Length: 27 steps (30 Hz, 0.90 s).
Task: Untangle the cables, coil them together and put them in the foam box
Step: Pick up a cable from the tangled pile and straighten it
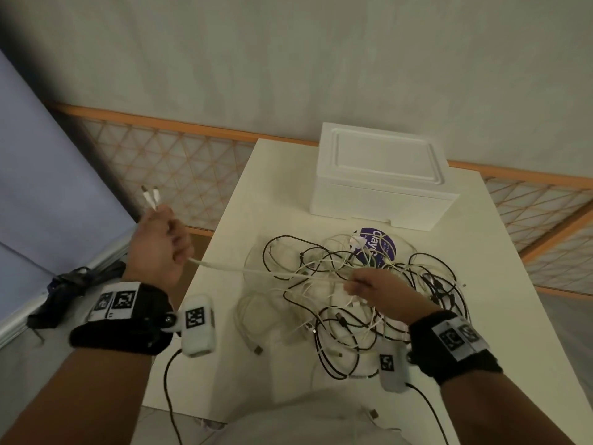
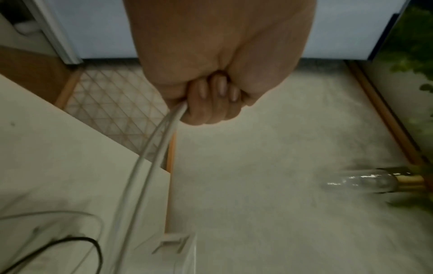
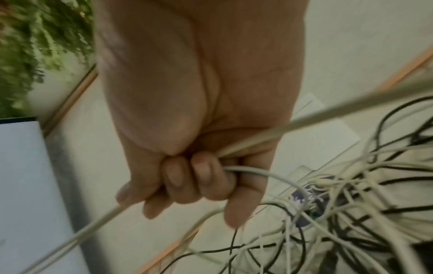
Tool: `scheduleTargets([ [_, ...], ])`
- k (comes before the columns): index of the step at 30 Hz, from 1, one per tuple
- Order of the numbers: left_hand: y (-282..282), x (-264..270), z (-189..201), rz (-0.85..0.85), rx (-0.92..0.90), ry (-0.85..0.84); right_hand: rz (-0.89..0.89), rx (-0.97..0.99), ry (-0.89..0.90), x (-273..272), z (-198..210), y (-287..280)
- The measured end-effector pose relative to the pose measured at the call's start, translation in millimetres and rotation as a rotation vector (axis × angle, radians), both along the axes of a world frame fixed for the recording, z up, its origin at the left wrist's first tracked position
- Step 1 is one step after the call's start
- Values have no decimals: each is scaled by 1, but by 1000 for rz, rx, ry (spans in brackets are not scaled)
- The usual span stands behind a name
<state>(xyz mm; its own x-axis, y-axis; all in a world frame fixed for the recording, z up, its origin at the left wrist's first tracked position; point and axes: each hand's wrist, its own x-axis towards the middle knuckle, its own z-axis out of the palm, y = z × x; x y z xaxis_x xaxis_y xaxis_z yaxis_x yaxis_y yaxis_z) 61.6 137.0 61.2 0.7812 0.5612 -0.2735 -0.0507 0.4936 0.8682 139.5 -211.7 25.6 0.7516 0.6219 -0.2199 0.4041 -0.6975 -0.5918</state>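
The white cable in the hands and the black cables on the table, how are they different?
The white cable is pulled straight between the left hand and right hand; the black cables lie looped in the tangle. The white cable is lifted and gripped; the black cables rest on the white table. Both are thin cords.

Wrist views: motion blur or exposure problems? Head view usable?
Head view: dim, dark top-left corner, left hand smeared, foam box sharp. Left wrist view: fist sharp, glass bottle streaked. Right wrist view: right hand soft, cable tangle blurred.
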Motion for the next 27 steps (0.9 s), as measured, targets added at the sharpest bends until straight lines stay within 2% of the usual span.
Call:
scheduleTargets([
  [2, -9, 0, -8, -71, 164, 128, -24, -30, -64, 0, 2, -3],
  [4, -46, 1, -11, -258, 410, 208, 24, -84, -168, -6, 9, 11],
  [7, -116, 0, -11, -640, 557, 113, 120, -76, -386, -22, 22, 42],
  [9, -144, 0, -13, -823, 680, 119, 122, -15, -435, -25, 28, 51],
  [10, -147, 2, -14, -836, 680, 145, 116, 24, -396, -24, 31, 50],
  [12, -138, 7, -9, -729, 585, 178, 72, 85, -302, -19, 31, 39],
  [16, -91, 16, 19, -295, 333, 93, -149, 34, -178, -4, 14, -5],
  [18, -70, 16, 28, -137, 345, -12, -190, -39, -134, 0, 2, -21],
  [20, -63, 17, 30, -67, 377, -78, -191, -66, -121, 0, -2, -26],
  [22, -68, 18, 25, -85, 446, -59, -259, 97, -81, -2, 9, -19],
  [24, -79, 19, 17, -198, 532, 32, -375, 389, 44, -5, 28, -9],
  [25, -86, 19, 12, -286, 560, 80, -420, 528, 103, -6, 38, -4],
  [27, -103, 18, 4, -545, 651, 131, -442, 690, 106, -8, 57, 4],
])
